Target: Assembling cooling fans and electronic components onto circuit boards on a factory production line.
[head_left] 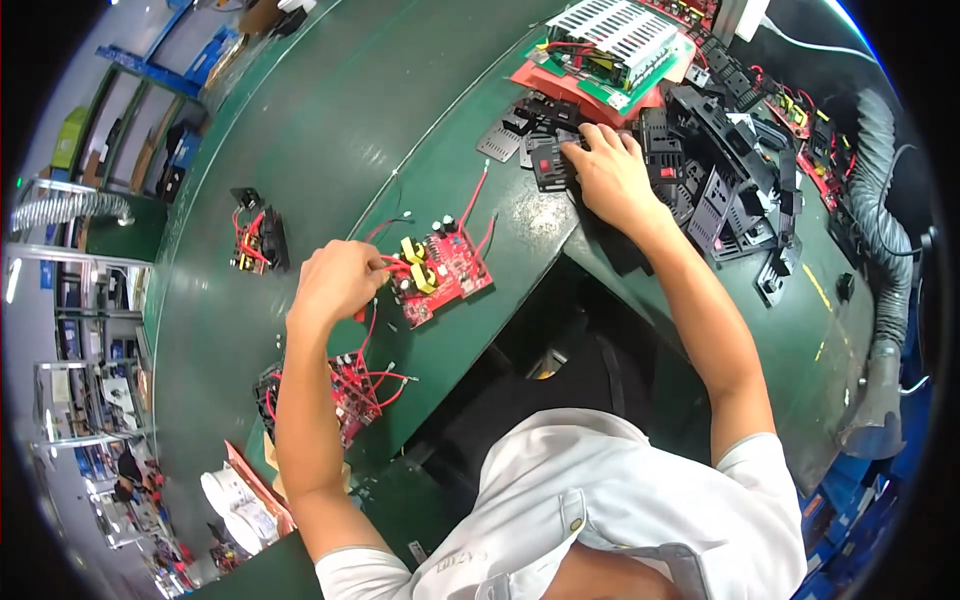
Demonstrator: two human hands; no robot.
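- Left hand [338, 282], fingers bunched, is right at the red circuit board's [455, 262] left edge, on the green bench [330, 120]; can't tell what's pinched!
- Right hand [615, 180] curls over a black panel [548, 170]; firmness, can't tell!

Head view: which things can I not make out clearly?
Head view:
Left hand: its grip, hidden by its own back.
Lower circuit board: partly behind the left forearm.
Right hand: its grip on black parts, hidden by fingers.
Shelf contents: too small.
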